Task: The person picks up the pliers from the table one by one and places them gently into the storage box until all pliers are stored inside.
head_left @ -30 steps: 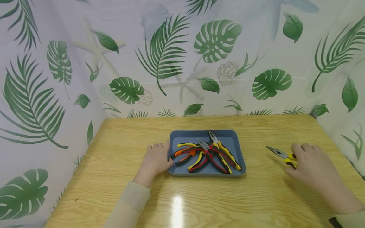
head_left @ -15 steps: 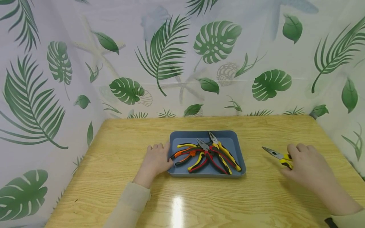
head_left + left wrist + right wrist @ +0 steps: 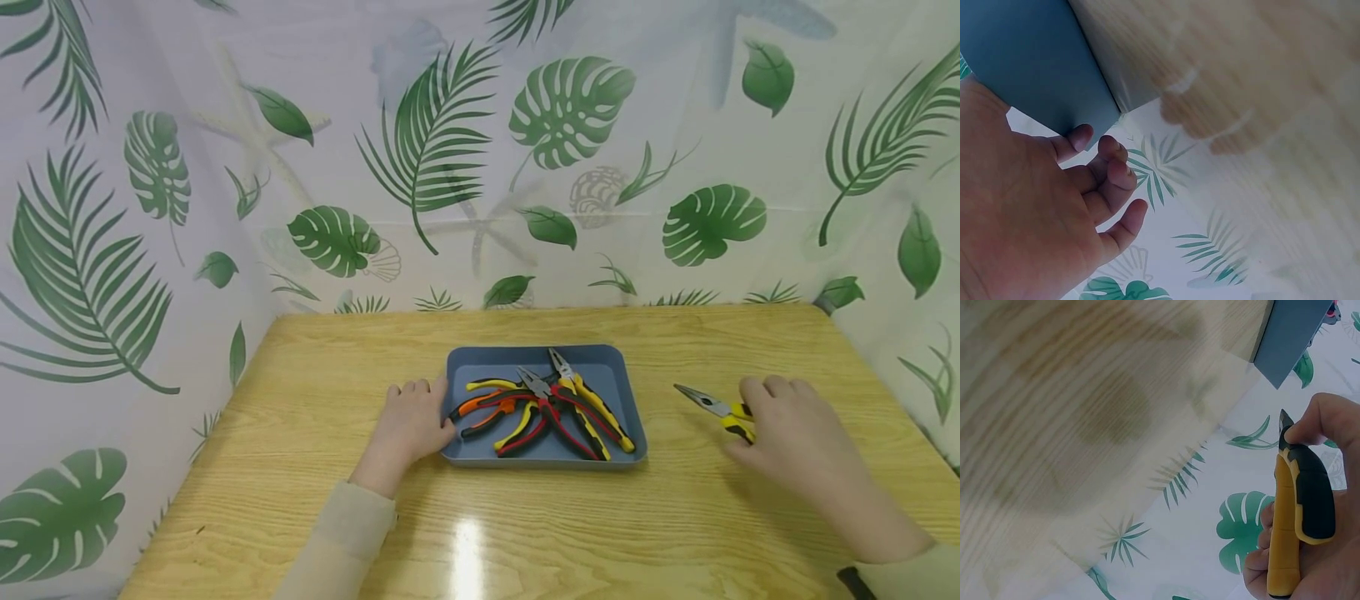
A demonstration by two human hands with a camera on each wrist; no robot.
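Note:
My right hand [image 3: 802, 437] holds needle-nose pliers [image 3: 708, 402] by their yellow and black handles, to the right of the tray. The long tip points left toward the tray. From the right wrist, the pliers [image 3: 1288, 512] show with the thumb on the handle near the pivot and other fingers around the far handle. My left hand [image 3: 408, 421] grips the left side of a blue-grey tray [image 3: 543, 461]; up close, a fingertip presses the tray's outer wall [image 3: 1041, 62] while the other fingers curl loosely. Several pliers [image 3: 543, 400] lie crossed in the tray.
The pliers in the tray have red, orange and yellow handles with black parts. A light wood table [image 3: 555, 533] carries the tray. Behind and to the left hangs a white cloth with green leaf prints [image 3: 465, 125].
My right hand has moved a little left, toward the tray, with the needle-nose pliers in it. The left hand and the tray have stayed in place.

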